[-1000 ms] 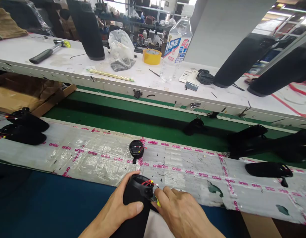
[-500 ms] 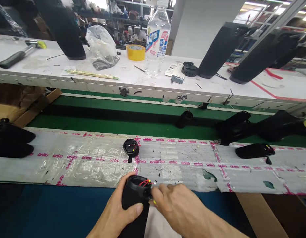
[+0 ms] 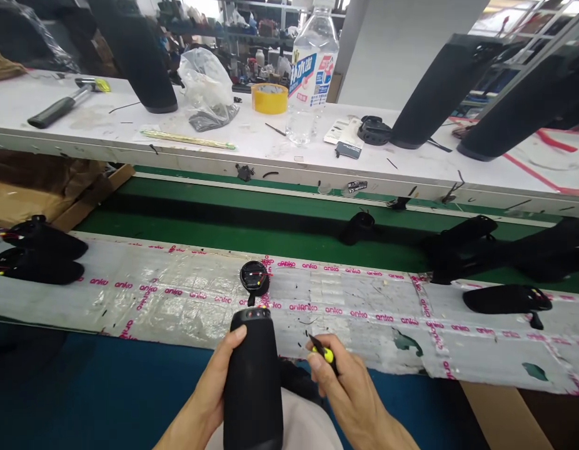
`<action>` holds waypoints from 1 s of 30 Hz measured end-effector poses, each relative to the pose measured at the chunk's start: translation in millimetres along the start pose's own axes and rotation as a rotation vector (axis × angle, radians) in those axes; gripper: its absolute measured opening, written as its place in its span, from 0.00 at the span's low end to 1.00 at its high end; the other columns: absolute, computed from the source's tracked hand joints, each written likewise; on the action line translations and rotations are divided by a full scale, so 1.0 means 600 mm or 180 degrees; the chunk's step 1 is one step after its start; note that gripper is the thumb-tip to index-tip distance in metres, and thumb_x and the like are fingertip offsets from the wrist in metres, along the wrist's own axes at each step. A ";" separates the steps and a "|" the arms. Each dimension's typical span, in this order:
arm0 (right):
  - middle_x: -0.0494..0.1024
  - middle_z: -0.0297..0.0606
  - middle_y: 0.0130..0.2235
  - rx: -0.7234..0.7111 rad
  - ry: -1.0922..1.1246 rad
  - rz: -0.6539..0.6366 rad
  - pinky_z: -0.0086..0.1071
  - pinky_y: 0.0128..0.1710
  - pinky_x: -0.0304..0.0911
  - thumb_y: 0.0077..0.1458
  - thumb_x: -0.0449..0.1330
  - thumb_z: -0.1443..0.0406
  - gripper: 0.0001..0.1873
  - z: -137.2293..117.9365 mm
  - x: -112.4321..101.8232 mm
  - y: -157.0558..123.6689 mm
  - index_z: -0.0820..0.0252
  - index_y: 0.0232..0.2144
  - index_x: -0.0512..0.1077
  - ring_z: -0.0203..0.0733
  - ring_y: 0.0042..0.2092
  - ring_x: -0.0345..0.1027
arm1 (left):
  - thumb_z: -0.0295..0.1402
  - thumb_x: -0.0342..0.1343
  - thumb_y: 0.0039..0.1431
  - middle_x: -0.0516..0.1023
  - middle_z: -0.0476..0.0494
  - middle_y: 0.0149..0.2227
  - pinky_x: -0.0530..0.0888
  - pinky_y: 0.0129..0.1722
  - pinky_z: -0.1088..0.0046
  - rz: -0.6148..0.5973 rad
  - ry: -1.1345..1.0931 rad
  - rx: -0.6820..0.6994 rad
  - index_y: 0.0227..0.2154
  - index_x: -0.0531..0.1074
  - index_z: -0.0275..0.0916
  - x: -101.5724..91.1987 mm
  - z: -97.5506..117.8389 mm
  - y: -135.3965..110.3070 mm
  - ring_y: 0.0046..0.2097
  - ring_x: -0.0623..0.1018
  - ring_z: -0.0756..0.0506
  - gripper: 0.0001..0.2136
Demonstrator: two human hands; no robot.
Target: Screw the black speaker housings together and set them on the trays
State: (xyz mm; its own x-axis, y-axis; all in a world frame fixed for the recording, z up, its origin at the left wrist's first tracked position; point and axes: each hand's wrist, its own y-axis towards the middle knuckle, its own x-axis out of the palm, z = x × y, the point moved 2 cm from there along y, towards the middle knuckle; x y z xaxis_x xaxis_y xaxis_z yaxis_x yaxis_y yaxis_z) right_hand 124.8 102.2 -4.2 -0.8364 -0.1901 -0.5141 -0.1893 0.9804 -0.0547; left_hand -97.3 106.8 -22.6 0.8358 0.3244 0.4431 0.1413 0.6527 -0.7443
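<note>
My left hand [image 3: 209,390] grips a black cylindrical speaker body [image 3: 253,375] held upright at the bottom centre, its top end now level and dark. My right hand [image 3: 348,387] is closed on a small tool with a yellow and black handle [image 3: 323,352], just right of the speaker and apart from it. A round black end cap with red wires [image 3: 254,278] lies on the taped work strip [image 3: 177,294] just beyond the speaker.
Black speaker parts [image 3: 36,256] lie at the left and right [image 3: 505,300] of the strip, with more on the green belt [image 3: 252,212]. The white bench [image 3: 252,150] behind holds a water bottle [image 3: 312,69], yellow tape roll [image 3: 269,98], hammer [image 3: 59,106], plastic bag [image 3: 207,87] and tall black speakers [image 3: 434,94].
The right hand has drawn back from the speaker's open end with the tool. The speaker now stands more upright, its red wires out of sight.
</note>
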 end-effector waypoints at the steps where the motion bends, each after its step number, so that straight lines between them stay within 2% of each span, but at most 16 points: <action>1: 0.77 0.33 0.30 0.0022 0.0019 -0.0067 0.31 0.28 0.66 0.70 0.48 0.49 0.19 0.003 0.007 -0.003 0.53 0.45 0.71 0.41 0.29 0.73 | 0.49 0.62 0.59 0.84 0.38 0.30 0.79 0.31 0.69 0.0065 -0.0012 0.0017 0.39 0.78 0.32 0.000 0.007 0.003 0.29 0.81 0.44 0.21; 5: 0.79 0.33 0.31 0.0043 0.0012 -0.0335 0.31 0.30 0.65 0.70 0.49 0.48 0.18 0.002 0.029 -0.006 0.51 0.43 0.71 0.42 0.32 0.75 | 0.46 0.65 0.58 0.83 0.44 0.31 0.81 0.34 0.67 0.0214 0.0065 0.0400 0.44 0.76 0.38 0.003 0.034 0.006 0.31 0.82 0.43 0.19; 9: 0.81 0.33 0.38 0.0103 -0.0063 -0.0411 0.33 0.38 0.68 0.70 0.49 0.48 0.17 -0.004 0.032 -0.003 0.49 0.44 0.71 0.43 0.40 0.76 | 0.44 0.67 0.58 0.83 0.48 0.34 0.80 0.36 0.68 0.0240 0.0232 0.0762 0.47 0.74 0.43 0.012 0.041 0.007 0.34 0.82 0.44 0.18; 15: 0.82 0.36 0.43 0.0161 -0.0113 -0.0490 0.36 0.42 0.70 0.68 0.53 0.51 0.15 0.013 0.044 -0.008 0.48 0.49 0.71 0.45 0.43 0.78 | 0.44 0.66 0.59 0.83 0.48 0.34 0.80 0.39 0.67 0.0272 0.0280 0.0942 0.51 0.74 0.43 0.024 0.045 0.006 0.33 0.81 0.45 0.20; 17: 0.83 0.38 0.45 0.0298 0.0092 -0.0394 0.39 0.44 0.71 0.63 0.59 0.50 0.21 0.017 0.054 -0.005 0.49 0.54 0.70 0.48 0.44 0.78 | 0.45 0.66 0.59 0.83 0.48 0.36 0.80 0.40 0.68 0.0311 0.0285 0.1039 0.51 0.73 0.44 0.030 0.046 0.002 0.36 0.82 0.44 0.20; 20: 0.82 0.42 0.48 0.0505 0.0701 -0.0293 0.42 0.46 0.71 0.51 0.69 0.50 0.38 0.016 0.072 0.006 0.53 0.60 0.67 0.52 0.46 0.77 | 0.47 0.66 0.58 0.82 0.47 0.49 0.78 0.47 0.68 0.0444 0.0239 0.1141 0.55 0.71 0.48 0.040 0.048 -0.004 0.52 0.80 0.40 0.24; 23: 0.82 0.41 0.43 0.0787 0.1661 -0.0553 0.39 0.40 0.72 0.41 0.73 0.48 0.47 0.019 0.087 0.014 0.55 0.61 0.66 0.50 0.40 0.78 | 0.54 0.59 0.61 0.77 0.44 0.59 0.75 0.56 0.64 0.0502 0.0098 0.1106 0.59 0.69 0.48 0.044 0.050 -0.009 0.64 0.72 0.37 0.27; 25: 0.82 0.37 0.36 0.0972 0.2328 -0.0747 0.35 0.32 0.69 0.39 0.74 0.44 0.48 0.026 0.093 0.012 0.56 0.60 0.67 0.43 0.29 0.74 | 0.57 0.53 0.64 0.77 0.42 0.60 0.74 0.57 0.60 0.0268 0.0026 0.1074 0.59 0.70 0.45 0.043 0.051 -0.012 0.65 0.71 0.35 0.28; 27: 0.80 0.37 0.32 0.1083 0.2908 -0.0842 0.34 0.27 0.67 0.40 0.72 0.40 0.46 0.035 0.097 0.006 0.56 0.56 0.70 0.42 0.25 0.71 | 0.55 0.55 0.63 0.79 0.40 0.58 0.74 0.57 0.59 -0.0246 0.0096 0.1076 0.59 0.71 0.43 0.041 0.050 -0.014 0.63 0.73 0.33 0.28; 30: 0.81 0.42 0.34 0.1155 0.3352 -0.0837 0.41 0.30 0.72 0.39 0.68 0.36 0.42 0.049 0.102 -0.002 0.54 0.50 0.74 0.52 0.32 0.76 | 0.50 0.65 0.55 0.81 0.36 0.53 0.74 0.56 0.59 -0.1140 0.0243 0.1079 0.58 0.72 0.40 0.041 0.036 -0.013 0.57 0.78 0.32 0.31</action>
State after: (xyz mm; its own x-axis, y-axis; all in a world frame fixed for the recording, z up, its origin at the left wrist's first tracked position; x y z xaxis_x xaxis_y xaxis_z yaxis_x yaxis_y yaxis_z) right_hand 89.0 90.9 -60.8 -0.8410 -0.1726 0.5127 -0.4055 0.8285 -0.3862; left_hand -89.2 124.5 5.0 0.8045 -0.0036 0.5939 0.2567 0.9039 -0.3422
